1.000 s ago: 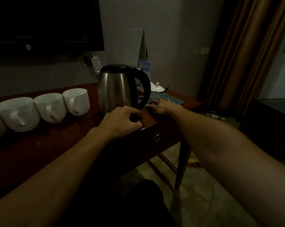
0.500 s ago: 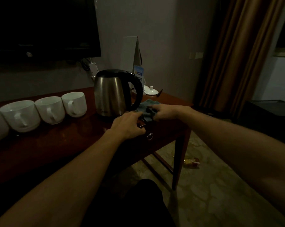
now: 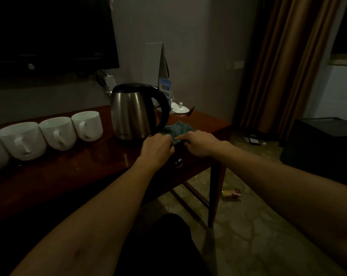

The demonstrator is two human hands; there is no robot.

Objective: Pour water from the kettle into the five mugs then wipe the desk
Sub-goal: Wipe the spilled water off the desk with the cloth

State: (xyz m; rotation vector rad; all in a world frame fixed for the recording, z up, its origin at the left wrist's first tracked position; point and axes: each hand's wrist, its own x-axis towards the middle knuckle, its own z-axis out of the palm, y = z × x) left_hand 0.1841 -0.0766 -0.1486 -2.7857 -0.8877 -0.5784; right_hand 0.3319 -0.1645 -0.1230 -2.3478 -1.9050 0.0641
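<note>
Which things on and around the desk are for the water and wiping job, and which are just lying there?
For the job:
kettle
white mugs
blue-grey cloth, under both hands
desk

Just lying about:
white lid
blue leaflet
wrapper on the floor
television

No text can be read. The blue card (image 3: 165,85) standing behind the kettle (image 3: 135,111) carries print, too small and dim to make out. A small mark low on the kettle's steel body is likewise illegible, as is the emblem on the dark television (image 3: 49,32)
</note>
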